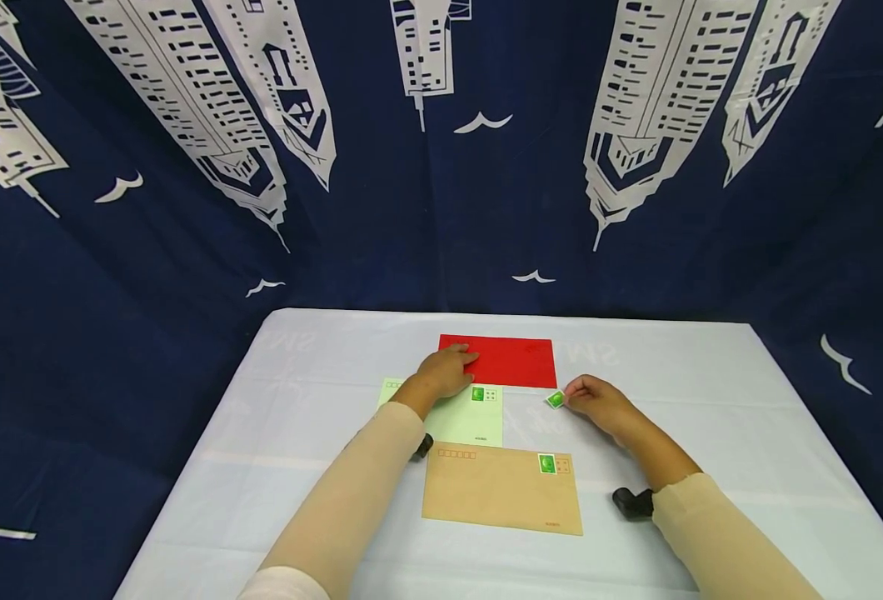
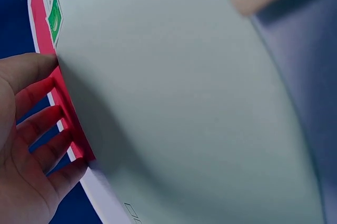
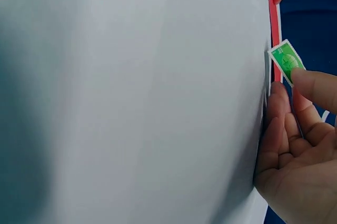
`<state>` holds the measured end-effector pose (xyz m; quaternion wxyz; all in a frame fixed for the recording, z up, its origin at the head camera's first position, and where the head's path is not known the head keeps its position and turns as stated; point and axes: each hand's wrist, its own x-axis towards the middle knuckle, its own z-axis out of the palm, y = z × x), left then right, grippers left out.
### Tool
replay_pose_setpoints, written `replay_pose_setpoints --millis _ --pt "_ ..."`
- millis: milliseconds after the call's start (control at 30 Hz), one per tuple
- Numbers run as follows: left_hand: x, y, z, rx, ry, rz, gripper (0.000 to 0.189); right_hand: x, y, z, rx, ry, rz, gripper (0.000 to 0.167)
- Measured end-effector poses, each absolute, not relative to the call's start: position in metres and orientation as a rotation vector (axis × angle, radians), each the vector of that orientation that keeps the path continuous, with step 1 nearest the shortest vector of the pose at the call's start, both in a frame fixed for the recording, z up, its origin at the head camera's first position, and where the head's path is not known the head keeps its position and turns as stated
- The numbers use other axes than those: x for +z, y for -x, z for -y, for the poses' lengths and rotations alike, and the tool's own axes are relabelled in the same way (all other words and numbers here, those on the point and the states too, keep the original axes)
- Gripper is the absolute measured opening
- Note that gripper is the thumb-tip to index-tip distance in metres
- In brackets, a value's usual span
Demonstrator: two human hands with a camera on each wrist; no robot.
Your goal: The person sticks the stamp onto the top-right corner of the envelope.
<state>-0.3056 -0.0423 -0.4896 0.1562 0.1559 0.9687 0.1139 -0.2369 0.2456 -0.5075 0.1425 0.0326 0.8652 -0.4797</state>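
At the back of the table lies a red envelope [image 1: 512, 362]. My left hand [image 1: 445, 371] rests on its left end with spread fingers, and the left wrist view shows the fingertips [image 2: 71, 174] along its surface. Between thumb and forefinger my right hand [image 1: 599, 404] pinches a green stamp [image 3: 287, 60] with a white perforated border. That stamp is held just off the red envelope's near right corner. A pale green envelope [image 1: 467, 421] lies under my left wrist, carrying a green stamp [image 1: 477, 394] at its upper right.
Nearest to me lies a brown envelope [image 1: 501, 492] with a green stamp [image 1: 546, 463] at its upper right. A white cloth covers the table [image 1: 321, 367]. Behind it hangs a dark blue curtain [image 1: 426, 225] printed with white buildings and birds.
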Motion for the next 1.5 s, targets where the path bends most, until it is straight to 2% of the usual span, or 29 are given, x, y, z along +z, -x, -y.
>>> replay_pose_setpoints --millis 667,1500 --pt "-0.486 0.304 0.041 0.234 -0.485 -2.761 0.056 -0.506 0.241 -0.256 -1.669 -0.122 -2.464 0.029" --pt "-0.483 0.303 0.044 0.147 -0.552 -2.758 0.057 -0.496 0.268 -0.252 -1.664 -0.111 -2.570 0.025"
